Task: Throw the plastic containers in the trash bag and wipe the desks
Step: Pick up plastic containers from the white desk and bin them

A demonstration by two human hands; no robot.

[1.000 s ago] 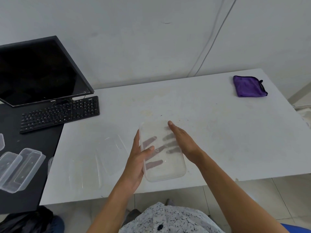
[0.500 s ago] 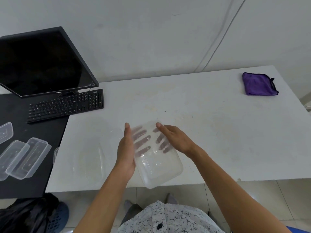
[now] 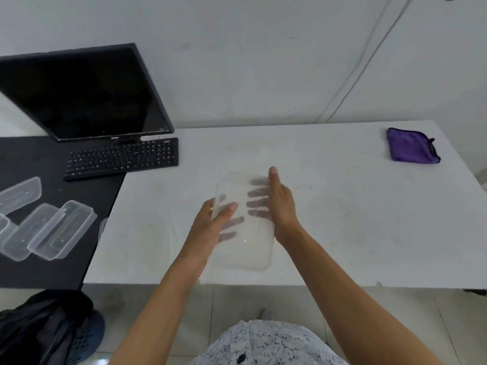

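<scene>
Two hands on one clear container (image 3: 247, 248), held over the near edge of the white desk (image 3: 342, 219). Left hand (image 3: 208, 225): thumb on top of the left rim, fingers beneath, showing through the plastic. Right hand (image 3: 283, 206): fingers flat beneath, thumb along the right rim. Purple cloth (image 3: 411, 146) at the desk's far right corner. More clear containers (image 3: 60, 230) just left of the desk.
</scene>
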